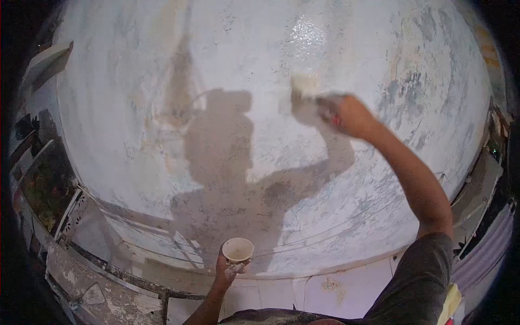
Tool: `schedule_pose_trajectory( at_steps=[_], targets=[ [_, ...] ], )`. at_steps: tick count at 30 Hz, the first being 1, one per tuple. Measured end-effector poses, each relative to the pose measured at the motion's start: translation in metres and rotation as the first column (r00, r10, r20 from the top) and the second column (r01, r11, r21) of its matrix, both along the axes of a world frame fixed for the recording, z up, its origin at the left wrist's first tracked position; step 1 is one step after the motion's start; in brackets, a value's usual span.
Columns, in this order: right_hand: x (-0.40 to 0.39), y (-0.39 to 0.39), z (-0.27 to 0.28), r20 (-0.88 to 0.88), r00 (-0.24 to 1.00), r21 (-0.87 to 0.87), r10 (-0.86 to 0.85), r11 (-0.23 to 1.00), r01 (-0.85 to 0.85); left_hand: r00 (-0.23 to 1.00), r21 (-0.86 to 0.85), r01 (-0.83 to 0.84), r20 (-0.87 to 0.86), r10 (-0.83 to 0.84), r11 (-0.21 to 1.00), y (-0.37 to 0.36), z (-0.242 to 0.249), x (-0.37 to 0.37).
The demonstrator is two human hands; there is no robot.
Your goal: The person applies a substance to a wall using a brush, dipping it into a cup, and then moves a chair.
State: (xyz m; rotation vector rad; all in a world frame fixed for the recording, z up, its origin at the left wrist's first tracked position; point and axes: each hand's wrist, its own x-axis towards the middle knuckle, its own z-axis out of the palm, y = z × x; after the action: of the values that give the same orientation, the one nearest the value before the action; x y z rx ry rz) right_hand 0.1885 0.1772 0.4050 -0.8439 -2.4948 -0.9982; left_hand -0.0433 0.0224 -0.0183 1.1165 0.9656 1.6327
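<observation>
My right hand (pixel 349 116) is raised to the wall, its fingers wrapped round the dark red handle of a paintbrush (pixel 304 89). The pale, wide bristles meet or nearly meet the wall (pixel 260 59); hand and brush are slightly blurred. Above the bristles, a wet patch (pixel 309 30) shines. Low in the view, my left hand (pixel 228 268) holds a small white cup (pixel 238 250) upright, its fingers round the side and smeared with white. What lies at the bottom of the cup cannot be made out. The wall is patchy white with grey-blue worn areas.
My shadow (pixel 219 146) falls across the wall. A shelf edge (pixel 49 59) juts out at the upper left. Worn boards (pixel 97 287) stand at the lower left. On the right hang a lilac curtain (pixel 487 244) and a panel leaning beside it.
</observation>
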Motion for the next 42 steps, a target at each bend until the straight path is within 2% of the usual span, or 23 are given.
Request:
schedule_pose_trajectory(
  at_steps=[1, 3, 5, 6, 7, 9, 10, 12, 13, 16, 19, 20, 21, 22, 26, 27, 30, 32, 33, 34, 35, 38, 42],
  targets=[
    [-0.003, -0.019, -0.016, 0.008, 1.000, -0.136, -0.003, 0.991, 0.004, 0.999, 0.004, 0.001, -0.037, -0.001, 1.000, -0.001, 0.003, 0.000],
    [0.001, -0.026, -0.022, 0.017, 1.000, -0.171, 0.016, 0.985, -0.013, 0.997, 0.009, 0.005, -0.071, -0.005, 1.000, -0.004, 0.009, 0.002],
    [0.004, -0.025, -0.003, -0.054, 0.975, -0.268, 0.216, 0.937, -0.222, 0.999, -0.058, 0.004, -0.034, -0.006, 0.998, -0.007, 0.015, 0.005],
    [-0.004, -0.037, 0.016, -0.180, 0.981, -0.376, 0.065, 0.917, -0.130, 0.999, -0.056, 0.003, -0.035, -0.005, 0.998, -0.007, 0.018, 0.005],
    [-0.005, -0.032, 0.034, -0.149, 0.961, -0.191, 0.234, 0.947, -0.260, 0.999, -0.061, 0.031, 0.024, -0.030, 0.998, -0.006, 0.019, 0.006],
    [-0.012, -0.014, 0.086, -0.179, 0.975, -0.146, 0.131, 0.976, -0.158, 0.995, -0.071, 0.060, 0.084, -0.054, 0.996, -0.006, 0.015, 0.008],
    [-0.016, -0.002, 0.113, -0.114, 0.963, 0.026, 0.244, 0.970, -0.243, 0.998, -0.055, 0.046, 0.039, -0.044, 0.997, -0.003, 0.008, 0.009],
    [-0.024, 0.014, 0.177, 0.046, 0.949, 0.359, 0.312, 0.882, -0.307, 1.000, -0.038, 0.027, -0.003, -0.027, 0.999, -0.003, 0.005, 0.011],
    [-0.035, 0.007, 0.196, -0.085, 0.868, 0.352, 0.489, 0.830, -0.432, 1.000, -0.061, 0.011, 0.004, -0.011, 0.998, -0.004, 0.007, 0.012],
    [-0.058, -0.037, 0.198, -0.318, 0.881, 0.447, 0.351, 0.875, -0.187, 1.000, -0.061, -0.024, -0.017, 0.023, 0.998, -0.003, -0.002, 0.009],
    [-0.048, 0.029, 0.189, -0.154, 0.958, 0.381, 0.241, 0.910, -0.167, 0.999, -0.051, -0.019, 0.031, 0.020, 0.999, -0.008, 0.000, 0.005],
    [-0.054, 0.024, 0.147, -0.215, 0.971, 0.384, 0.107, 0.923, -0.016, 0.994, -0.058, 0.003, 0.105, 0.003, 0.998, -0.010, 0.003, 0.004],
    [-0.046, 0.044, 0.118, -0.181, 0.964, 0.458, 0.194, 0.884, -0.092, 0.994, -0.063, 0.001, 0.110, 0.006, 0.998, -0.012, 0.003, 0.004],
    [-0.047, 0.027, 0.091, -0.192, 0.981, 0.313, 0.014, 0.949, 0.047, 0.997, -0.040, -0.032, 0.068, 0.035, 0.999, -0.013, 0.003, 0.003],
    [-0.046, 0.000, -0.006, -0.055, 0.994, -0.181, 0.089, 0.979, -0.098, 0.996, 0.003, -0.053, -0.070, 0.053, 0.999, -0.018, 0.008, -0.002],
    [-0.045, -0.008, -0.024, 0.037, 0.999, -0.236, 0.016, 0.972, -0.007, 0.996, 0.000, -0.052, -0.072, 0.052, 0.999, -0.018, 0.005, -0.004],
    [-0.042, -0.013, -0.026, 0.052, 0.995, -0.303, 0.090, 0.950, -0.070, 0.985, 0.050, -0.073, -0.150, 0.080, 0.996, -0.017, 0.003, -0.004],
    [-0.045, -0.015, 0.007, 0.012, 0.980, -0.370, 0.199, 0.911, -0.180, 0.983, -0.062, 0.046, 0.182, -0.034, 0.997, -0.020, 0.015, -0.004],
    [-0.035, 0.019, 0.018, 0.116, 0.982, -0.060, 0.147, 0.988, -0.140, 0.982, -0.060, 0.048, 0.183, -0.036, 0.997, -0.018, 0.010, -0.005],
    [-0.047, -0.005, 0.048, -0.008, 0.992, -0.248, 0.124, 0.961, -0.123, 0.993, -0.049, 0.038, 0.114, -0.032, 0.998, -0.015, 0.001, -0.005],
    [-0.045, 0.005, 0.073, 0.048, 0.943, -0.082, 0.330, 0.942, -0.326, 0.999, -0.040, 0.030, 0.043, -0.028, 0.999, -0.014, -0.004, -0.004],
    [-0.051, 0.010, 0.152, 0.077, 0.966, 0.296, 0.246, 0.920, -0.258, 0.996, 0.020, 0.025, 0.088, -0.027, 0.999, -0.018, -0.001, 0.002],
    [-0.072, -0.025, 0.170, -0.188, 0.949, 0.342, 0.254, 0.923, -0.179, 0.982, -0.076, 0.086, 0.174, -0.072, 0.993, -0.013, -0.019, 0.000]
  ],
)
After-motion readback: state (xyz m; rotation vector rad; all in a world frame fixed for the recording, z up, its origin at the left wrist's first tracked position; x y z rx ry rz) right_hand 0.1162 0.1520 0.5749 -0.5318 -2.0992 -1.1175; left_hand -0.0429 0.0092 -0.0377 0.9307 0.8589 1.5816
